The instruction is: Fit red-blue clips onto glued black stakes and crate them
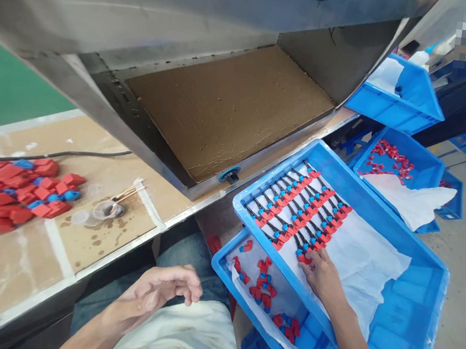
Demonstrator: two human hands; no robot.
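My right hand (322, 274) reaches into the upper blue tray (421, 288), its fingers closed on a red-and-blue plastic part (302, 254) at the near end of a row. Rows of similar red-and-blue parts with thin black stems (296, 209) lie side by side on white paper (369, 250) in that tray. My left hand (163, 288) hovers over my lap with loosely curled fingers, apart from one another, and nothing in it. Below the upper tray, a lower blue tray (224, 259) carries loose red-and-blue parts (263, 283) on white paper.
A metal hood (181, 30) stands over a brown board (231, 108). Red and blue parts are heaped on the bench's left (18, 191), near a small clear cup (106, 209) with sticks. More blue bins (423, 105) stand at right, where a person is partly visible.
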